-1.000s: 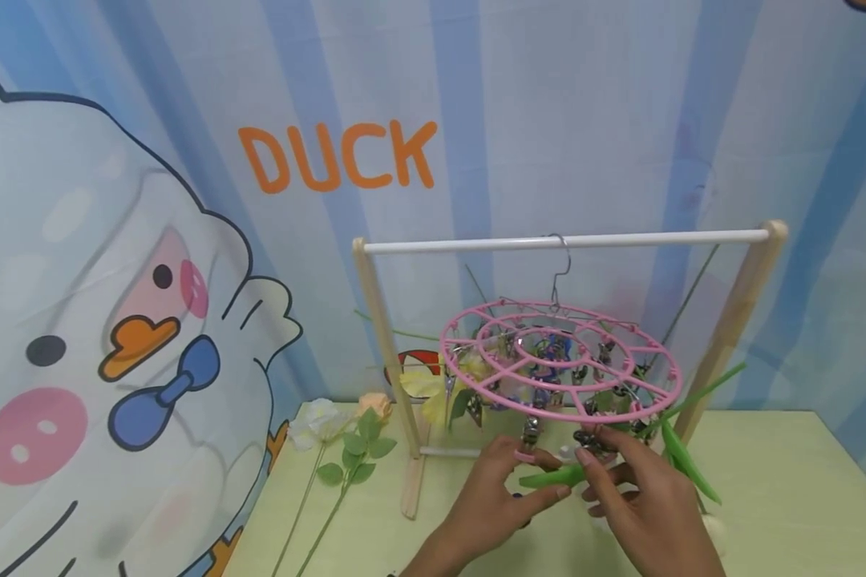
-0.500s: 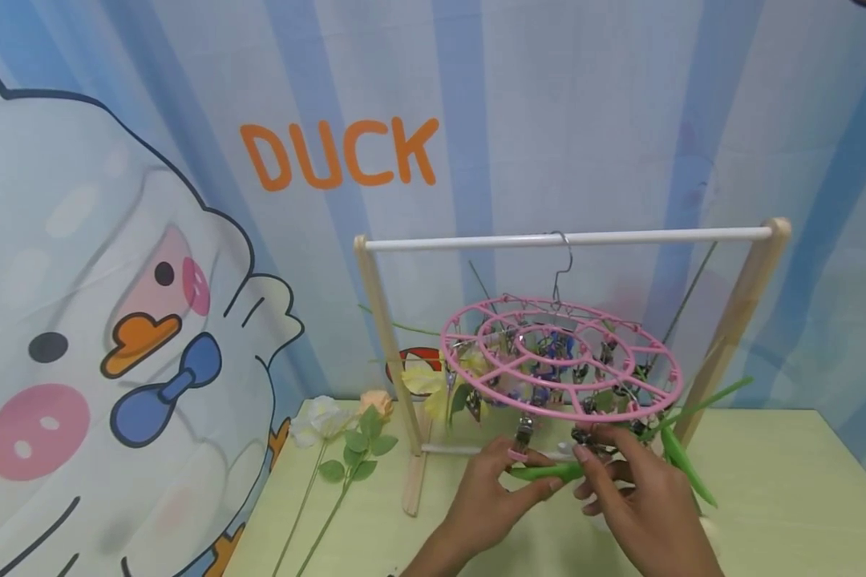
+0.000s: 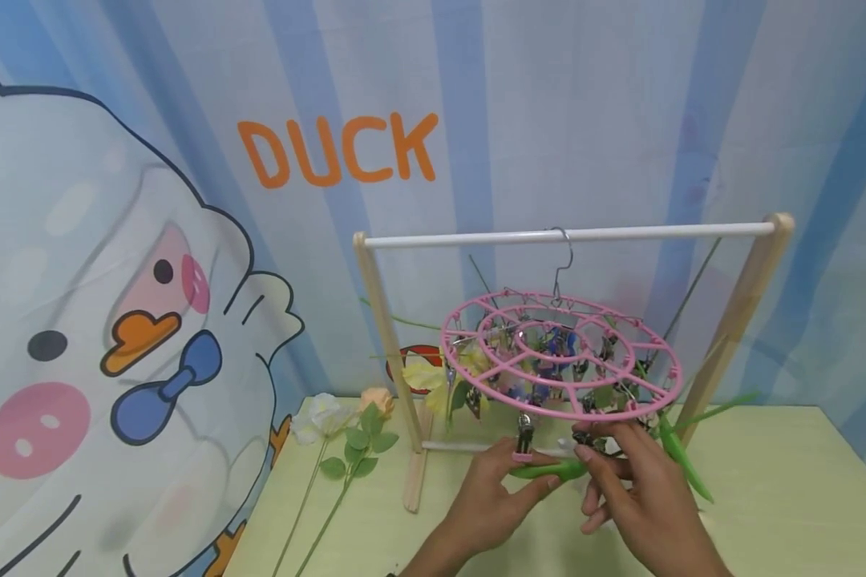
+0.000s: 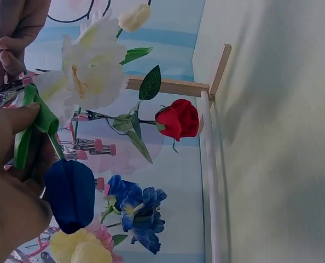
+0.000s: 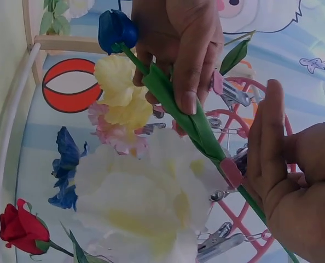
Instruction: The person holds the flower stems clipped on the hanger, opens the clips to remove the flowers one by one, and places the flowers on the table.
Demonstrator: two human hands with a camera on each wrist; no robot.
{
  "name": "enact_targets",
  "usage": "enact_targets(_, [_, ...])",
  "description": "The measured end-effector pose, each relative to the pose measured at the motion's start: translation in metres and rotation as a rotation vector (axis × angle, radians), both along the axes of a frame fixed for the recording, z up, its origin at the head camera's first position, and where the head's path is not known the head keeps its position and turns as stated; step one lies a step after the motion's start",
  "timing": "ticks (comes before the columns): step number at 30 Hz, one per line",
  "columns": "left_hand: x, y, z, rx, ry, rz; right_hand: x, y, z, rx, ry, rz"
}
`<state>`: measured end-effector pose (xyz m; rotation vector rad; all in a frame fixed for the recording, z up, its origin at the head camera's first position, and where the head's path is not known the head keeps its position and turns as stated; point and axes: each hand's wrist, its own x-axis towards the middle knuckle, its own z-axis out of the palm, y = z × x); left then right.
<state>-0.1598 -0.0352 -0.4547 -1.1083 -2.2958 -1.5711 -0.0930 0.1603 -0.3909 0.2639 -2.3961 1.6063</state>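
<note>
Slightly lower than in the earlier frames now sits the free tip of a green stem (image 3: 742,399), off to the right of the pink hanger (image 3: 573,398), and your right hand's lower fingers have dropped a little; your left hand has hardly shifted.

Nearest you, just below the front edge of the hanger, your left hand (image 3: 487,489) pinches the green leaves (image 3: 559,469) of the blue tulip (image 4: 69,194) between thumb and fingers. Your right hand (image 3: 653,489), under the hanger's front right, seems to pinch a metal clip (image 5: 232,172) with thumb and index finger, its lower fingers loose. That clip's pink tip lies across the leaves; whether it has a firm bite, you can't tell. Another clip (image 3: 524,433) dangles from the hanger's front left, right by your left hand.

You appear to be fastening the tulip to the hanger. What's called for next, I'd judge, is holding the leaves steady while you ease off the clip, then testing the grip before letting go.

Below the hanger hang a red rose (image 4: 179,120) and a yellow flower (image 3: 422,377). Left of it, on the table (image 3: 772,481), lie a peach rose (image 3: 377,402) and a white flower (image 3: 325,418). Above it runs the white rod (image 3: 462,239), with the striped backdrop (image 3: 584,120) behind.
</note>
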Motion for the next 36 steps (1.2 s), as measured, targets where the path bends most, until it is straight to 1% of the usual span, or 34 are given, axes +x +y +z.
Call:
enact_targets(2, [0.0,0.0,0.001,-0.019,-0.007,-0.003,0.0,-0.001,-0.002,-0.002,0.003,0.008])
enact_targets(6, [0.002,0.0,0.004,-0.065,-0.055,0.004,0.0,-0.003,-0.004,0.012,0.034,-0.001])
enact_targets(9, [0.003,0.0,0.006,-0.098,-0.049,0.011,0.0,-0.004,-0.005,0.026,0.079,-0.01])
enact_targets(13, [0.004,-0.002,0.006,-0.118,-0.034,-0.001,-0.001,-0.006,-0.007,0.033,0.128,-0.021])
enact_targets(17, [0.003,-0.004,0.003,-0.16,0.002,-0.024,0.0,-0.006,-0.007,0.018,0.145,-0.031])
enact_targets(19, [0.003,-0.005,0.002,-0.191,0.032,-0.029,0.001,-0.006,-0.007,0.014,0.144,-0.037])
enact_targets(22, [0.003,-0.006,0.001,-0.219,0.06,-0.028,0.001,-0.005,-0.006,0.012,0.12,-0.048])
enact_targets(26, [0.001,-0.009,0.001,-0.248,0.121,-0.016,0.001,-0.005,-0.004,0.002,0.005,-0.064])
enact_targets(29, [0.001,-0.013,0.001,-0.287,0.162,0.009,0.0,-0.004,-0.002,-0.006,-0.071,-0.074])
enact_targets(31, [0.0,-0.015,0.0,-0.32,0.171,0.031,0.0,-0.004,-0.002,-0.002,-0.083,-0.078])
enact_targets(33, [0.0,-0.018,0.0,-0.349,0.166,0.044,0.0,-0.004,-0.002,0.002,-0.076,-0.079])
enact_targets(36, [-0.002,-0.021,-0.001,-0.385,0.173,0.049,0.0,-0.004,-0.002,0.004,-0.057,-0.08])
